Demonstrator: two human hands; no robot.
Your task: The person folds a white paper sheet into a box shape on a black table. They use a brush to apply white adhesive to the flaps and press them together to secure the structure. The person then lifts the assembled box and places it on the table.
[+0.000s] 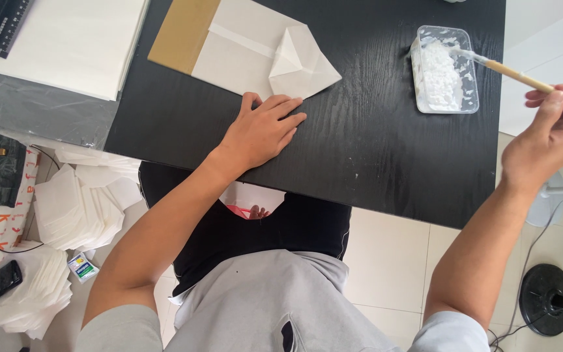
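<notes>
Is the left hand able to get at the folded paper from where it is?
Probably yes. The left hand lies flat on the black table, its fingertips right at the edge of the folded paper, and nothing sits between them. The right hand is off to the side with a brush.

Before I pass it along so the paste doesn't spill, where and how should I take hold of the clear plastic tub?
Probably grip the clear tub across its two long side walls near the lower short end, coming from the table's near edge. It sits upright, long axis pointing away, and the brush held by the right hand reaches in over the upper right corner, so that end is crowded.
</notes>
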